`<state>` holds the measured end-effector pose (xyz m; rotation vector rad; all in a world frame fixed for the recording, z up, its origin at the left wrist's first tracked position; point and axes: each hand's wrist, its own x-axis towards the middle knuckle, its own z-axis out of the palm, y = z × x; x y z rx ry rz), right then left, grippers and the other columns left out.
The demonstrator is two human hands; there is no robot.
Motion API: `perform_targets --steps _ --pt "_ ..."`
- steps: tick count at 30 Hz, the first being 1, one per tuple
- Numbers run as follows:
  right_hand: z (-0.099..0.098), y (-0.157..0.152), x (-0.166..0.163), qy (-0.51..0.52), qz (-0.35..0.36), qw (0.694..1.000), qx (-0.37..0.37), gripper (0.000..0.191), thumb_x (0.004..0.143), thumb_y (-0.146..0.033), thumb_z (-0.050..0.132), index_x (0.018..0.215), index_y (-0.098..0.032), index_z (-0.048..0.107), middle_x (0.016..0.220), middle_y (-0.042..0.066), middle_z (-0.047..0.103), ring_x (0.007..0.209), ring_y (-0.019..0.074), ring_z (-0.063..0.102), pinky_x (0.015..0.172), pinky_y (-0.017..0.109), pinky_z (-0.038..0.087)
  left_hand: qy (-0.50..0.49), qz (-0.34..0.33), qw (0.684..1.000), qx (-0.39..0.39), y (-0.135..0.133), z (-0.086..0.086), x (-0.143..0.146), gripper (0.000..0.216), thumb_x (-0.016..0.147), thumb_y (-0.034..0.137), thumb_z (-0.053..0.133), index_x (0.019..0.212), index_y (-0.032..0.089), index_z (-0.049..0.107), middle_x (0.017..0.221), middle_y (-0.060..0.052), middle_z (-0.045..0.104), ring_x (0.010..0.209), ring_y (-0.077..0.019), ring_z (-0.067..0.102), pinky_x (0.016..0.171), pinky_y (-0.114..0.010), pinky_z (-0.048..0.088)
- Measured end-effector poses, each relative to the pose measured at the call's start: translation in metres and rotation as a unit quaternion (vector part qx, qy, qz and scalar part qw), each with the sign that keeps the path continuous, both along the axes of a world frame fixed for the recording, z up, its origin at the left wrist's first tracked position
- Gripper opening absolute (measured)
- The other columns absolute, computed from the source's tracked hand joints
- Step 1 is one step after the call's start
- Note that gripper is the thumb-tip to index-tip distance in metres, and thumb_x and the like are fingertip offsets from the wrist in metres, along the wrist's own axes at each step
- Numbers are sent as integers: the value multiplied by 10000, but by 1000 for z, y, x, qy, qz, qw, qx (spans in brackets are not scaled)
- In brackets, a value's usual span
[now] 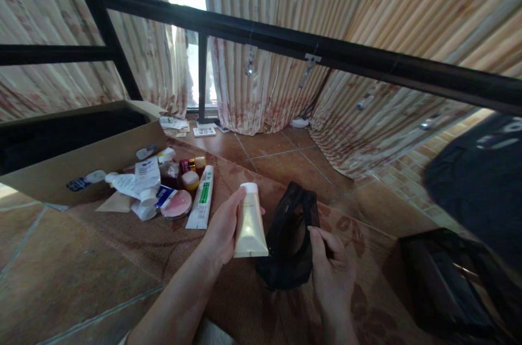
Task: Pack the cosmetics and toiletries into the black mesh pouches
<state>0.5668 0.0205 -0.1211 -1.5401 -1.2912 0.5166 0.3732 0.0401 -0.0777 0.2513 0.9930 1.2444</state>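
Observation:
In my left hand (223,228) is a gold squeeze tube (250,222) with a white cap, its cap end pointing away from me. My right hand (332,269) pinches the right edge of a black mesh pouch (289,241), whose mouth gapes open. The tube is just left of the pouch, and its lower end overlaps the pouch's edge from my view. Left of my left hand lies a white and green toothpaste tube (202,198). Beyond it are a round pink compact (179,204), a small jar with a pale lid (190,180) and several other tubes and bottles.
A cardboard box (98,157) with dark contents stands at the left. A black see-through bag (440,285) sits at the right, near a dark bag-like item (481,176). A black metal bar (277,35) crosses in front of the curtains. Brown patterned cloth (240,307) covers part of the tiles.

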Motion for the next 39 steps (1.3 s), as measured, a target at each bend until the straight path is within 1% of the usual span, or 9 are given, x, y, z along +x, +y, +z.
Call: perform_targets --steps 10,17,21,26,29,32,35,39 --pt "-3 1 2 -12 0 1000 13 318 834 -454 584 871 -182 744 891 82 736 839 229 667 749 334 505 -9 6 1000 -15 0 1 1 385 861 452 522 912 91 645 665 -96 677 488 -168 605 469 -278 510" --pt "0 0 0 6 12 1000 4 297 840 -441 586 864 -183 732 891 71 727 855 224 664 772 331 502 1 0 1000 -15 0 1 1 392 869 467 503 866 98 635 676 -93 675 476 -171 594 466 -300 510" --pt "-1 0 -1 12 13 1000 -11 305 836 -455 585 866 -187 727 905 70 725 867 228 660 782 331 492 3 2 1000 -19 -1 2 1 376 870 457 510 902 102 630 689 -85 678 501 -169 605 460 -276 493" --pt "-3 0 1 -5 6 1000 -15 311 836 -469 575 853 -198 726 905 66 721 869 226 655 778 321 485 5 1 1000 -10 -1 2 2 379 860 465 519 886 103 627 662 -81 666 486 -169 598 465 -277 488" --pt "-2 1 1 -38 -4 999 20 325 826 -484 575 815 -197 727 865 65 708 837 223 647 756 322 478 12 3 1000 -21 -1 1 2 401 846 489 527 895 104 628 665 -81 663 466 -174 588 469 -294 487" --pt "-3 4 0 -66 -20 995 72 331 818 -484 577 773 -194 729 856 67 687 851 224 635 773 331 463 21 5 1000 -22 0 -2 1 417 847 502 521 880 101 629 662 -81 658 472 -175 591 478 -287 479" --pt "-5 5 -1 -74 -23 991 112 307 816 -460 592 786 -190 734 911 77 672 902 225 626 783 327 459 23 9 1000 -18 1 -4 0 405 847 495 530 878 105 633 676 -78 664 495 -170 599 489 -271 473" --pt "-9 6 1 -83 -12 987 139 258 832 -408 598 830 -187 731 1016 92 655 938 219 620 790 325 457 30 11 999 -19 1 -6 -1 431 841 512 535 846 95 647 670 -84 665 498 -163 594 486 -261 467"
